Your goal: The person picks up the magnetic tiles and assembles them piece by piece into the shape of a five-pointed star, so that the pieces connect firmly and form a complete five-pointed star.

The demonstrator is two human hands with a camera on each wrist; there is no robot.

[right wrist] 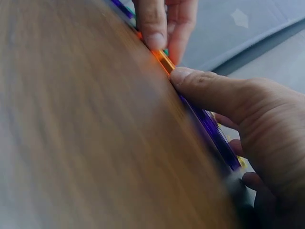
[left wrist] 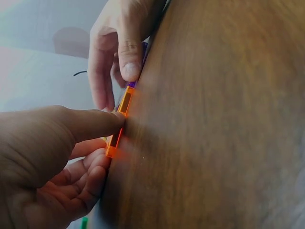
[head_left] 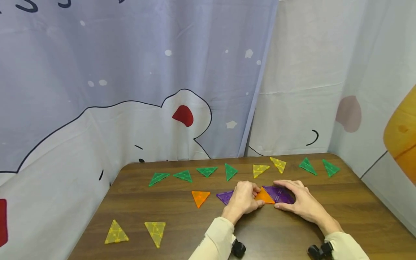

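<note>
Near the table's middle my left hand [head_left: 243, 199] pinches a see-through orange triangle tile [head_left: 265, 196] between thumb and fingers. Its right edge lies against purple triangle tiles [head_left: 278, 195] that my right hand [head_left: 302, 203] grips, thumb on the near edge and fingers round the far side. Both wrist views show the orange tile [left wrist: 126, 102] and the purple tile [right wrist: 213, 130] low and flat along the tabletop, edge to edge. Another purple triangle tile [head_left: 224, 197] pokes out left of my left hand, which hides part of it.
A second orange triangle tile [head_left: 200, 198] lies further left. Along the back of the wooden table [head_left: 130, 202] are several green triangle tiles [head_left: 183, 176] and two yellow ones [head_left: 260, 170]. Two larger yellow triangle tiles [head_left: 156, 232] lie at the front left. Printed curtains [head_left: 130, 130] hang behind.
</note>
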